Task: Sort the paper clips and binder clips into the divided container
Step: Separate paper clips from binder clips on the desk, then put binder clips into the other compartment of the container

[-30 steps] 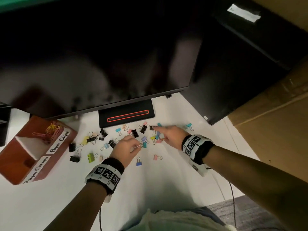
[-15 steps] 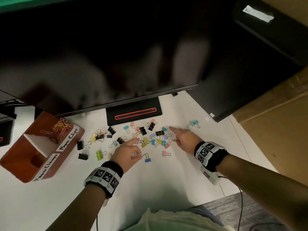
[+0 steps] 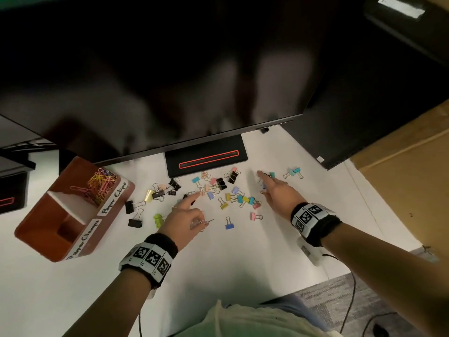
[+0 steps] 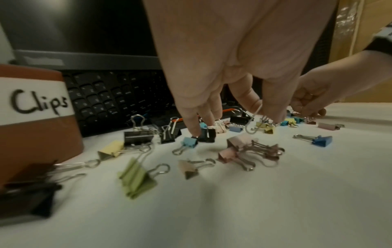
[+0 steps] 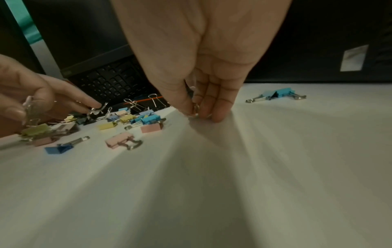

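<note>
Many coloured and black binder clips lie scattered on the white table in front of the monitor base. My left hand pinches silver paper clips between thumb and a finger, and its index fingertip touches a light blue binder clip. My right hand is at the pile's right edge with fingertips on the table, pinching a small metal clip. The brown divided container stands at the left. Its "Paper Clips" side holds coloured paper clips.
A dark monitor overhangs the far side, with its base and a keyboard behind the pile. Two light blue binder clips lie apart at the right. A cardboard box borders the table's right side.
My right hand has moved right, from the middle of the pile to its right edge. My left hand has drawn slightly back and stretched its index finger out, still holding paper clips.
</note>
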`<state>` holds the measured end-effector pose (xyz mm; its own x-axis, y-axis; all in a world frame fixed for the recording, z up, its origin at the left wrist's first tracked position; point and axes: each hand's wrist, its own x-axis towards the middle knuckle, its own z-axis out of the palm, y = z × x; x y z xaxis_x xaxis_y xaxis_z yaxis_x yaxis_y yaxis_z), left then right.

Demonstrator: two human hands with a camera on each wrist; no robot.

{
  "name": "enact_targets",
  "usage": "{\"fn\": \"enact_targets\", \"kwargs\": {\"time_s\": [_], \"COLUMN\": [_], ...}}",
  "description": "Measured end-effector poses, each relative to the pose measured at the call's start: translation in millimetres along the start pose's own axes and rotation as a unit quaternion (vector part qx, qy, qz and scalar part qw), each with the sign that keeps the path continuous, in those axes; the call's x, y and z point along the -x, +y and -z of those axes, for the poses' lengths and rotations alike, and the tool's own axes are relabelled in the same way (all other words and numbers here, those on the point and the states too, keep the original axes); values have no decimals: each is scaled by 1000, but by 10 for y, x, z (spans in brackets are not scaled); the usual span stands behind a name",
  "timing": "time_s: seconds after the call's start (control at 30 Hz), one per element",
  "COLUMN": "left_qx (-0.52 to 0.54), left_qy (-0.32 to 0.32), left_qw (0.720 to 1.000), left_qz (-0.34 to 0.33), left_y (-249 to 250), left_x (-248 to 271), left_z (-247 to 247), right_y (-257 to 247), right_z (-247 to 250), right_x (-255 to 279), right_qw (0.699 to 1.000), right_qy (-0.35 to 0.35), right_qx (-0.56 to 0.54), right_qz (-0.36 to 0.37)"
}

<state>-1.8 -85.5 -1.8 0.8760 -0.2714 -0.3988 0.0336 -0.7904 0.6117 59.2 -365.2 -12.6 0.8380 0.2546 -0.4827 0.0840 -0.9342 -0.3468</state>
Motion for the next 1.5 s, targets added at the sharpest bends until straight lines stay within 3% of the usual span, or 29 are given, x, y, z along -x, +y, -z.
{"fn": "enact_targets", "kwargs": {"time_s": [0.1,0.2,0.3,0.4,0.53,0.63,0.8,0.93,1.07,1.2,1.33,1.4,1.5], "left_qx": [-35,-55,-42,-17,12,-13,2,-8,-16,-46,-21,-28,-80], "left_qy": [37,7,-68,-83,-18,90,215,245,219,271,202,144,82], "left_qw": [999,998,996,996,1000,996,968,948,952,954,979,989,989], "left_qz": [17,39,36,8,-2,-5,130,201,215,122,3,4,89], "left_y": [-97,-209,-289,-316,-429,-556,-757,-1008,-1164,-1051,-901,-895,-955], "left_x": [155,292,372,442,591,726,861,796,719,877,1005,942,766], "left_z": [103,137,100,139,445,813,1412,1712,1802,1668,1256,994,704], "right_y": [-129,-359,-638,-790,-838,-1104,-2043,-2949,-3479,-3411,-2911,-2640,-2440], "right_z": [4,-73,-219,-326,-294,-233,-106,-40,-47,-104,-214,-280,-335], "right_x": [59,43,-46,-133,-168,-161,-276,-460,-696,-760,-662,-634,-664], "right_qw": [998,987,974,969,982,976,959,944,959,958,949,963,978], "right_qy": [31,51,-5,-63,-23,5,46,63,29,34,106,81,0], "right_qx": [30,30,65,131,116,108,5,-41,-49,-81,-61,-6,95], "right_qz": [49,148,218,198,148,188,281,321,276,272,292,259,188]}}
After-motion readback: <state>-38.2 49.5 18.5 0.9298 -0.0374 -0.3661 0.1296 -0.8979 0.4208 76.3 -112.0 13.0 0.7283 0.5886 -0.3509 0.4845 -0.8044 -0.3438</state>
